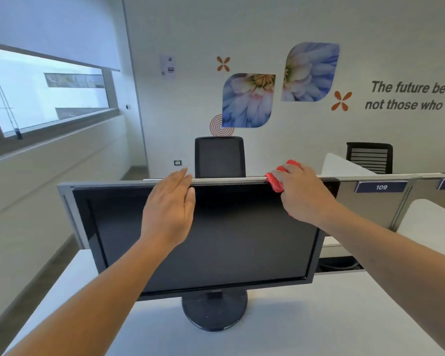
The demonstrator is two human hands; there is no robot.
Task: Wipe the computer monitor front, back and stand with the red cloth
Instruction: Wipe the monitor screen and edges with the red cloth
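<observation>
Head: cloth [274, 182] partly under right hand [302, 192]

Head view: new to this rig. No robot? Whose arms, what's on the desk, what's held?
No robot: a person works bare-handed. The one picture comes from a camera on their head, looking forward and down, so both arms are theirs. On the white desk stands a dark monitor on a round stand. The left hand lies open and flat at its top edge. The right hand holds a bunched red cloth against that edge, further right.
</observation>
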